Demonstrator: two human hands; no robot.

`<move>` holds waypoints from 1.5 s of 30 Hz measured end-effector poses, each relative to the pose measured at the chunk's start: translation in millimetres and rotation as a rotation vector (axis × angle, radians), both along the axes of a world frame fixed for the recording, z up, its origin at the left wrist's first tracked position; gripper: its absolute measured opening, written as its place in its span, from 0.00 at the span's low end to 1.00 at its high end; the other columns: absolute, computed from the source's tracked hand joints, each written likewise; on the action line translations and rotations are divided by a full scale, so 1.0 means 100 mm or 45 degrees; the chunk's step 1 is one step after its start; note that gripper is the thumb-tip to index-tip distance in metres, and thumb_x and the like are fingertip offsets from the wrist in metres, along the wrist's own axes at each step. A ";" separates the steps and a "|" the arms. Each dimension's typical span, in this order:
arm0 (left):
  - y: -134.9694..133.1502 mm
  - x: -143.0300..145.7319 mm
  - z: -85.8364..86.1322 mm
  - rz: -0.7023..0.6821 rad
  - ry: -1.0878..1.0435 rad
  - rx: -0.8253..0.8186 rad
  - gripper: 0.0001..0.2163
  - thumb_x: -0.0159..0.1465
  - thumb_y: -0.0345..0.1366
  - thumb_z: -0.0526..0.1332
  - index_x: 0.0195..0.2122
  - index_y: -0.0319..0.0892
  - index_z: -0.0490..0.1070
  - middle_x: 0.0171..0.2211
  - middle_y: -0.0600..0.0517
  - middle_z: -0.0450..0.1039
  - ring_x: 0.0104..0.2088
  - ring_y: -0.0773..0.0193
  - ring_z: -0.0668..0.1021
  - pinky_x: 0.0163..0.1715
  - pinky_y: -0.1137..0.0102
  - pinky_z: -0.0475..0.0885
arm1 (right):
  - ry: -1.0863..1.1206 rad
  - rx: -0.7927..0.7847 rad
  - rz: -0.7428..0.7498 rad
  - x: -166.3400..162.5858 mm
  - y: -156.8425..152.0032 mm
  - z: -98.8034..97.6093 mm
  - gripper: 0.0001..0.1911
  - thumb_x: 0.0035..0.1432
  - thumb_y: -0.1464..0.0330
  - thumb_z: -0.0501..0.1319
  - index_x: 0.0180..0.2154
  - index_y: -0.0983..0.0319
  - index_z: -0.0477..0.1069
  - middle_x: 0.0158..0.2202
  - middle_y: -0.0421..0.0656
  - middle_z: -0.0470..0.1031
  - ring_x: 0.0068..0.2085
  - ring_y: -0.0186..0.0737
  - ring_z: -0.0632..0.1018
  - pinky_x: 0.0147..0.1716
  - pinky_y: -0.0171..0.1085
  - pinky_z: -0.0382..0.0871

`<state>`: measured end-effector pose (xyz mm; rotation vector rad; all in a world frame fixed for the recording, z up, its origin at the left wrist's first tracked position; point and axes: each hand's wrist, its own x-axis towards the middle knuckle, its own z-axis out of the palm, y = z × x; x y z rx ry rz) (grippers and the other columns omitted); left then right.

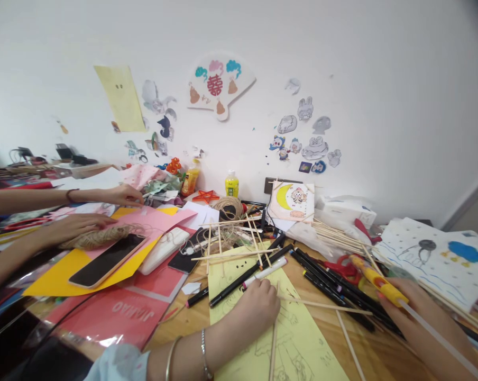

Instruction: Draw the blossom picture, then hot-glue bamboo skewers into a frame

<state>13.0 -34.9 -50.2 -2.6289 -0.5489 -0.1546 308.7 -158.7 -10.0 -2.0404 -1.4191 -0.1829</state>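
My left hand (255,307) is closed over the yellow drawing sheet (310,349), its fingertips pinching a thin wooden stick (274,346) where it meets another stick (322,306) lying crosswise. Part of that crossing is hidden by my fingers. On the right, my right hand (429,323) is wrapped round a yellow hot glue gun (382,283), its nozzle pointing up and left. A clear glue stick (441,338) sticks out of its rear. Just beyond my left hand lie a white marker (266,271) and a black marker (239,286).
Black markers (330,286) and red scissors (344,268) lie between my hands. A frame of joined sticks (231,257) rests behind. At left, another person's hands (122,196) reach over coloured paper, near twine (98,236) and a phone (108,260). Loose sticks (338,235) lie right.
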 end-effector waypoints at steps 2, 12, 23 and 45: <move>0.00 0.00 -0.01 -0.004 -0.007 0.006 0.02 0.60 0.28 0.59 0.31 0.40 0.67 0.27 0.50 0.68 0.30 0.58 0.69 0.24 0.66 0.59 | -0.006 0.012 0.014 -0.01 0.00 0.01 0.17 0.55 0.54 0.51 0.39 0.57 0.66 0.40 0.45 0.75 0.41 0.49 0.76 0.37 0.43 0.70; 0.00 0.00 0.00 -0.021 -0.041 0.036 0.03 0.59 0.29 0.60 0.30 0.40 0.67 0.26 0.51 0.67 0.28 0.59 0.69 0.23 0.66 0.57 | 0.006 -0.059 -0.013 -0.02 -0.02 -0.01 0.19 0.56 0.53 0.49 0.42 0.57 0.65 0.43 0.45 0.74 0.42 0.49 0.76 0.37 0.43 0.69; 0.02 0.01 0.01 -0.003 -0.002 0.013 0.04 0.61 0.30 0.59 0.29 0.40 0.67 0.26 0.51 0.68 0.29 0.59 0.69 0.23 0.66 0.55 | 0.015 -0.051 -0.011 0.03 0.00 -0.08 0.20 0.55 0.52 0.49 0.42 0.57 0.65 0.44 0.46 0.73 0.43 0.50 0.75 0.39 0.43 0.68; 0.04 0.02 0.25 0.054 0.177 -0.159 0.06 0.64 0.27 0.55 0.32 0.38 0.70 0.31 0.48 0.73 0.35 0.57 0.73 0.30 0.65 0.66 | 0.027 -0.036 -0.002 -0.15 0.04 0.09 0.14 0.54 0.62 0.51 0.40 0.58 0.67 0.43 0.45 0.73 0.40 0.46 0.76 0.36 0.41 0.68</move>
